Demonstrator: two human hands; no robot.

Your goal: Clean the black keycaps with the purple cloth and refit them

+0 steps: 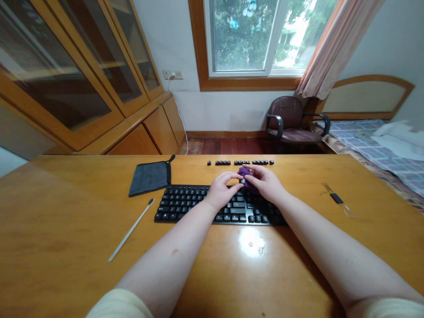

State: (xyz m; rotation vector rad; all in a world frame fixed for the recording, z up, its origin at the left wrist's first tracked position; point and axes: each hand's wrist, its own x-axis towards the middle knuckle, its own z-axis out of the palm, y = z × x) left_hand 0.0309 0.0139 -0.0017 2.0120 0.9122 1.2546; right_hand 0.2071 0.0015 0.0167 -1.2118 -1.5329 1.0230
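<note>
A black keyboard [185, 204] lies across the middle of the desk. Over its upper right part, my two hands meet. The fingers of my left hand [222, 191] are closed in a pinch on a small dark keycap [243, 181]. Bunched in my right hand [267, 183] is a crumpled purple cloth [245, 171], pressed against the keycap. Behind the keyboard, several loose keycaps [223, 163] stand in a row. My right hand and forearm hide part of the keyboard's right end.
Left of the keyboard are a folded grey cloth [150, 177] and a thin white-handled brush [132, 229]. A wire keycap puller [337, 198] with a black grip lies at the right. Beyond the desk [66, 212] stand a chair [291, 119], a bed and a glass-fronted cabinet.
</note>
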